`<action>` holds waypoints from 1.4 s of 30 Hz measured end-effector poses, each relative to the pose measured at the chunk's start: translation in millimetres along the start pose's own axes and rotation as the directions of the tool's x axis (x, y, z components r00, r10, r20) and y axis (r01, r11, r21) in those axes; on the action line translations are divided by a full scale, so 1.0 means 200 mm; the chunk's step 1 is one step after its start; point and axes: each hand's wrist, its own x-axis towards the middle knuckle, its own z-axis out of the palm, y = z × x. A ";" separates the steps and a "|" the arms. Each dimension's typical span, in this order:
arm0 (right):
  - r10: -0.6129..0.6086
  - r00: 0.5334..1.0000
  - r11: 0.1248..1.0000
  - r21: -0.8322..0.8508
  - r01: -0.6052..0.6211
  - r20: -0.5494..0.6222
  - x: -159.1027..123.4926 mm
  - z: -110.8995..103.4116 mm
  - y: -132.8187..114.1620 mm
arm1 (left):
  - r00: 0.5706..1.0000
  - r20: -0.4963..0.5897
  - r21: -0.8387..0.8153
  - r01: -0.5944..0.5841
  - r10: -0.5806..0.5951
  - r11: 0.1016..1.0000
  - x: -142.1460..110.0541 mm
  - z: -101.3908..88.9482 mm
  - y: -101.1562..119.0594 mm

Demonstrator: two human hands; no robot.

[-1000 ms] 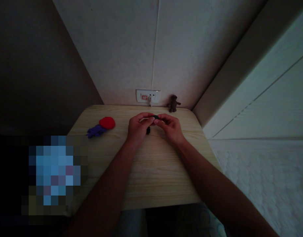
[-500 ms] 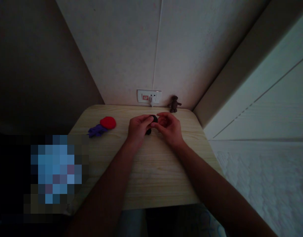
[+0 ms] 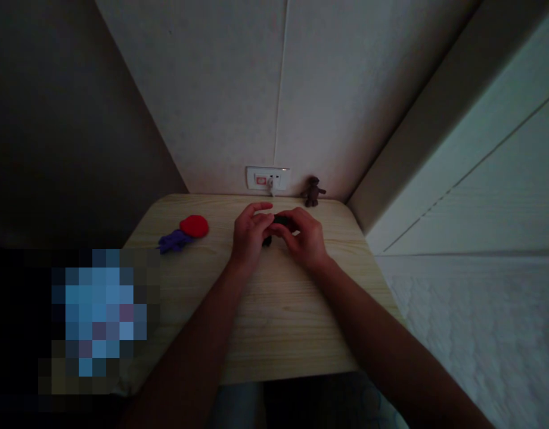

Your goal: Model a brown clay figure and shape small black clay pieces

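Observation:
Over the far half of the table, both hands meet at a small dark lump of black modelling clay (image 3: 281, 220). My left hand (image 3: 251, 231) pinches its left end with the thumb, while the index finger is raised off it. Around the right end curl the thumb and fingers of my right hand (image 3: 304, 235), hiding part of the lump. Below my left fingers a second black piece (image 3: 267, 241) peeks out, mostly covered; whether it joins the lump I cannot tell.
A brown clay figure (image 3: 312, 192) stands at the table's back edge by the wall. To the left, a red disc (image 3: 194, 226) touches a purple figure lying down (image 3: 174, 241). A socket with a plug (image 3: 267, 179) sits above the wooden table (image 3: 292, 333).
My right hand has closed in around the black clay, its fingers lower and further over it. My left index finger has lifted away. The view has shifted slightly.

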 end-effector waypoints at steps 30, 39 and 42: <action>0.215 0.965 0.964 0.191 -0.184 -0.154 0.09 0.02 -0.45 | 0.993 -0.099 -0.213 -0.089 0.069 0.973 -0.16 0.22 0.14; 0.275 0.961 0.914 0.305 -0.268 0.022 -0.01 0.01 -0.58 | 0.994 0.065 -0.469 0.110 -0.090 0.876 -0.20 0.30 0.15; 0.098 0.995 0.970 0.221 -0.099 0.015 -0.08 0.01 -0.65 | 0.989 0.077 -0.478 0.146 -0.124 0.866 -0.17 0.29 0.15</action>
